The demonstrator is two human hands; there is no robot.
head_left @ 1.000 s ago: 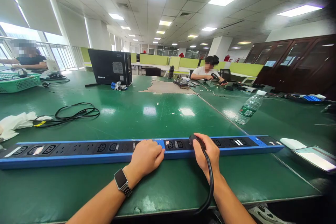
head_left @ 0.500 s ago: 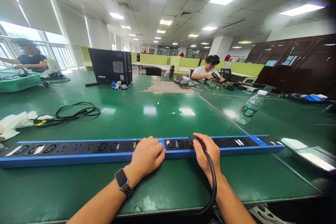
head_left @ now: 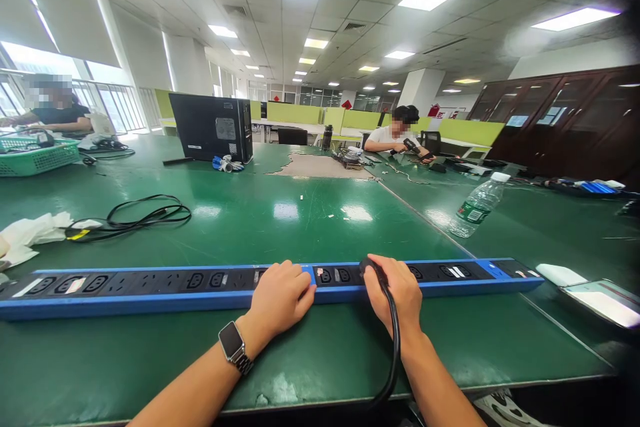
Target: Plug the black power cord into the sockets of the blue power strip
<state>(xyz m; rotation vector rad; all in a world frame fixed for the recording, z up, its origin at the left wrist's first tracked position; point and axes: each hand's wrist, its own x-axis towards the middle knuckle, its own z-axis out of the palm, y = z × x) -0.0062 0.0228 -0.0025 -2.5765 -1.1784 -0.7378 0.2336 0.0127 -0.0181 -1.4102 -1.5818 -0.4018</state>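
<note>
Across the near part of the green table lies a long blue and black power strip (head_left: pixel 165 302) with a row of several sockets. My left hand (head_left: pixel 281 293), with a watch (head_left: pixel 233 341) on its wrist, is wrapped over the strip near its middle, fingers curled on the far edge. Farther right, my right hand (head_left: pixel 397 290) grips a black power plug (head_left: pixel 369 263) at the strip's sockets. Fingers partly cover the plug, so how deep it sits cannot be seen. Its thick black cord (head_left: pixel 395 353) runs down past the table's front edge.
A coiled black cable (head_left: pixel 150 210) and white tissue (head_left: pixel 35 235) lie at left, behind the strip. A tilted water bottle (head_left: pixel 475 207) and a phone (head_left: pixel 603 301) are at right. Farther back are a computer case (head_left: pixel 213 128), a green basket (head_left: pixel 40 159) and two people.
The cord below my right hand has swung slightly left, and that hand has turned a little. My left hand and the power strip stay in place.
</note>
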